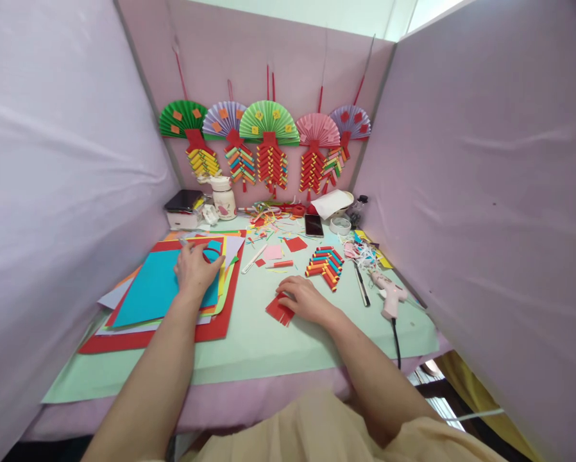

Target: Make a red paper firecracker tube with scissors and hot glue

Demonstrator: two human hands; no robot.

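- Left hand (pixel 195 269) rests over the blue paper sheet (pixel 146 285), fingers bent; whether it grips anything, I cannot tell.
- Right hand (pixel 304 300) touches a slit red paper piece (pixel 279 312) lying on the pale green tablecloth (pixel 249 356); a pinch is unclear.
- Red-and-blue paper rolls (pixel 324 267) lie near that hand.

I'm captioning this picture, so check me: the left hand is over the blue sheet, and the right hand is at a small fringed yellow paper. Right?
Not quite: the small fringed paper at the right hand is red, not yellow, as the head view shows. The left hand is indeed over the blue sheet.
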